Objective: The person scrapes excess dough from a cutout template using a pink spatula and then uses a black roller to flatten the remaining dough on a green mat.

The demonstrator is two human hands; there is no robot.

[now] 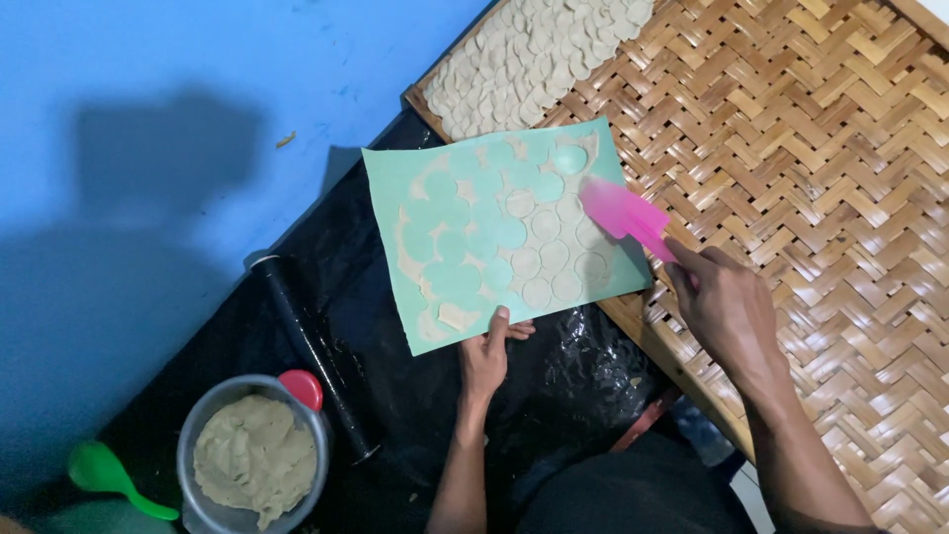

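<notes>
**Pink scraper on green mat, frame centre**

R hand (727, 302), centre-right, fingers closed round handle of pink scraper (625, 215); long axis diagonal, blade pts upper left onto green mat (395, 188). L hand (486, 354) pinches mat's lower edge, thumb on top. Mat w/ dough rounds (539, 262) straddles black sheet (336, 267) & woven tray (811, 148).

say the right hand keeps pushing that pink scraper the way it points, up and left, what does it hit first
The right hand aims the pink scraper across the green sheet; its blade would probably meet the cut dough rounds first, though height is unclear.
</notes>
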